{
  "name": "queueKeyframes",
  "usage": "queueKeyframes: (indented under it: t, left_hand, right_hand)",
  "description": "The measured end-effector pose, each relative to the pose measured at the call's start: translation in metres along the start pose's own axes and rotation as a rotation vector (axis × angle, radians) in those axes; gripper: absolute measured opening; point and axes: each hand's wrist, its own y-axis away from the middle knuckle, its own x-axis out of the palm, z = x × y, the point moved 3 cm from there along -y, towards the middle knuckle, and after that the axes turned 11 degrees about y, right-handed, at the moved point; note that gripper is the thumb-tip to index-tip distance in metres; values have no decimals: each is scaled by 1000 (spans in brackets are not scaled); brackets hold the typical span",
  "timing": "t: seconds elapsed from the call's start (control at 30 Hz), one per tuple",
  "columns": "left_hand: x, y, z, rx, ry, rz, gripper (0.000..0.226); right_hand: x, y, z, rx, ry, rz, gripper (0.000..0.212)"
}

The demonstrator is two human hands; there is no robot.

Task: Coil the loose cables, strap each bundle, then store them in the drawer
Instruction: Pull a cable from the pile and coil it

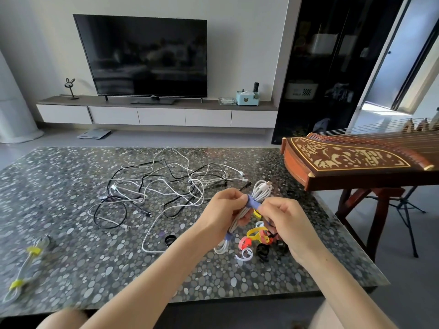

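My left hand (224, 210) grips a coiled white cable bundle (260, 191) held above the table. A purple strap (253, 203) wraps the bundle near its upper end, and my right hand (283, 220) pinches that strap. A second purple strap (229, 236) circles the bundle lower down. Loose white and black cables (166, 186) lie tangled on the table behind my hands. A heap of spare straps (257, 237) in yellow, red, black and white sits under my right hand. A strapped white bundle with yellow straps (26, 269) lies at the near left.
The pebble-patterned table (95, 257) fills the foreground. A wooden zither on a stand (356, 162) overhangs the table's right side. A TV cabinet with white drawers (161, 116) stands across the room under a television. A small black ring (170, 239) lies on the table.
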Motion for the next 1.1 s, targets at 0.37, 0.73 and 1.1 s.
queueKeyframes:
  t: [0.37,0.73,1.1]
  left_hand:
    - [-2,0,-8,-294,213,151,18]
    - [9,21,-1,-466,239,403,18]
    - [3,10,10,0,-692,13,22]
  right_hand:
    - [-19,2,-14,-139,210,-12,37]
    - [-32,7,-7,-253,407,-123,26]
    - [-26,32,-11,-387,1072,-537,25]
